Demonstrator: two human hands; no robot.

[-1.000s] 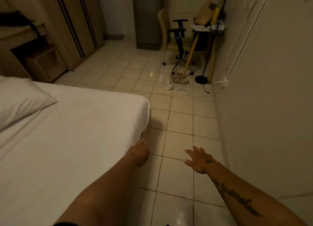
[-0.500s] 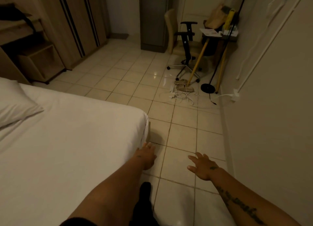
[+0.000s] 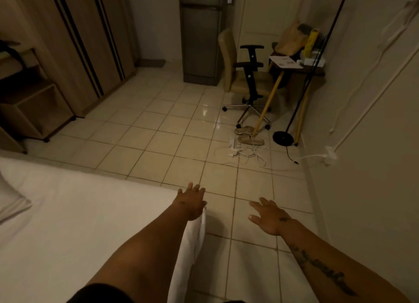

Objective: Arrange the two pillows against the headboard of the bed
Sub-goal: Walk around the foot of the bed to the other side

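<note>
One white pillow (image 3: pixel 11 203) lies on the bed (image 3: pixel 79 223) at the far left edge of the view, only its corner showing. The second pillow and the headboard are out of sight. My left hand (image 3: pixel 190 203) hovers over the bed's near right corner, palm down, fingers spread, holding nothing. My right hand (image 3: pixel 269 216) is stretched out over the tiled floor to the right of the bed, fingers apart and empty.
Tiled floor (image 3: pixel 158 144) runs between the bed and a wall (image 3: pixel 362 189) on the right. Ahead stand an office chair (image 3: pixel 249 85), a broom (image 3: pixel 267 105), tangled white cables (image 3: pixel 244 148), a small table (image 3: pixel 294 66) and a fridge (image 3: pixel 201 37). Wardrobes (image 3: pixel 86 41) line the left.
My view has swung away from the pillow, which has slid to the left edge. Both hands have stayed open and reached forward over the bed corner and floor.
</note>
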